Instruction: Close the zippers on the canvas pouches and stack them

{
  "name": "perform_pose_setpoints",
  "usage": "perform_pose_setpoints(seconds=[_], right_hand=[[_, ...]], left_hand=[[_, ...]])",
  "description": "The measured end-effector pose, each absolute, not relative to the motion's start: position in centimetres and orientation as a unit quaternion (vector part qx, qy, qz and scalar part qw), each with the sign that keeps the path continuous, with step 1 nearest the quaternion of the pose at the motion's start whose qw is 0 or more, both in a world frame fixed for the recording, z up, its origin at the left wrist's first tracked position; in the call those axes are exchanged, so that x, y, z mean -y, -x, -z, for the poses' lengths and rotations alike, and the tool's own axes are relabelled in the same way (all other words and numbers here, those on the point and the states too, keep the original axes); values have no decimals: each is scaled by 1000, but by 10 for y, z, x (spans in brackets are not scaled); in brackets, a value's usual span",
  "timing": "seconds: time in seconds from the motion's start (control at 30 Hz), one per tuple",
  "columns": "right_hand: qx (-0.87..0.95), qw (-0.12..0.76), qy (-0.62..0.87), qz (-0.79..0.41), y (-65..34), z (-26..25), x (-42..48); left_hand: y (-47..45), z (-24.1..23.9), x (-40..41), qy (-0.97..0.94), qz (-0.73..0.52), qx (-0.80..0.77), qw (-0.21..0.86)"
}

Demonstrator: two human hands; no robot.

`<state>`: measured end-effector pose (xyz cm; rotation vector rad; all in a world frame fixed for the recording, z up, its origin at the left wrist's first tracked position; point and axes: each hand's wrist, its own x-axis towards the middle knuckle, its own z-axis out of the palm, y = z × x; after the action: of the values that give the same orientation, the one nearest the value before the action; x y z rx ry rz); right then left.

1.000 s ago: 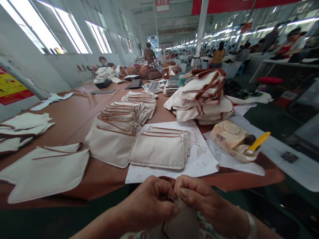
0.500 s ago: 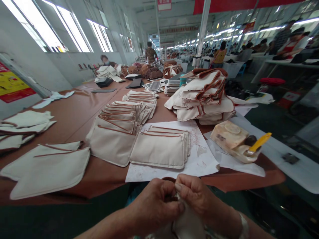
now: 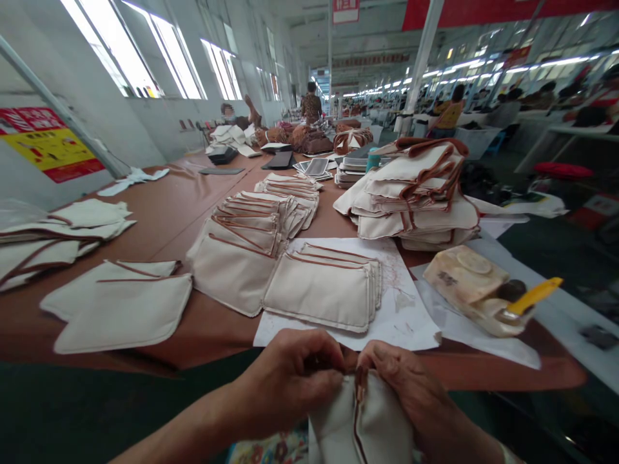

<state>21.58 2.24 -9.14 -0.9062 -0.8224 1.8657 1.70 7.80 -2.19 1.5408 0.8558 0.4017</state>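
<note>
Low at the front of the view, a cream fabric piece with brown edging (image 3: 333, 425) hangs from both of my hands, just off the table's front edge. My left hand (image 3: 294, 374) pinches its upper left part between thumb and fingers. On the other side, my right hand (image 3: 406, 386) grips the upper right edge. A brown-trimmed slit runs down the middle between them. Beyond my hands, a fanned stack of similar cream pieces (image 3: 319, 290) lies on a white paper sheet (image 3: 406, 328). More cream pieces (image 3: 236, 277) overlap to its left.
At right stands a cut-open plastic jug (image 3: 464, 274) with a yellow-handled brush (image 3: 536, 295). Behind it rises a tall pile of brown-edged cream pieces (image 3: 411, 193). Two loose pieces (image 3: 130, 316) lie near the brown table's (image 3: 213, 341) left front. Other people sit and stand farther back.
My hands have moved slightly apart at the top of the cream piece, so its brown-trimmed slit now shows. The whole scene has shifted rightward as my head turned left.
</note>
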Motion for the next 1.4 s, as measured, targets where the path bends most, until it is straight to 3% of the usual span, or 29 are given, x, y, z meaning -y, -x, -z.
perform_pose_setpoints(seconds=[0.17,0.43,0.7,0.9,0.97,1.1,1.17,1.27,1.4], right_hand=[[372,410,366,-748,-215,90,-25],[423,401,443,-681,-211,88,-26],[465,383,436,-669,-214,91,-28],[569,330,455,-600,-211,80,-27],[585,318,462,-586,-211,77,-27],[491,345,430,-674,-214,79,-29],[458,360,410,-701,-215,81,-29],[452,365,388,-715,-215,80,-30],[471,371,375,-707,-215,80,-31]], left_hand=[[-14,31,-77,-835,-205,-325,394],[-19,32,-78,-952,-82,-266,131],[-31,32,-71,-960,35,-274,52],[-31,15,-87,-929,20,-294,225],[-30,13,-95,-884,19,-313,348],[-28,23,-105,-673,-4,-355,649],[-28,31,-105,-585,-37,-340,735],[-28,40,-103,-505,-49,-322,799],[-26,42,-104,-503,-49,-314,804]])
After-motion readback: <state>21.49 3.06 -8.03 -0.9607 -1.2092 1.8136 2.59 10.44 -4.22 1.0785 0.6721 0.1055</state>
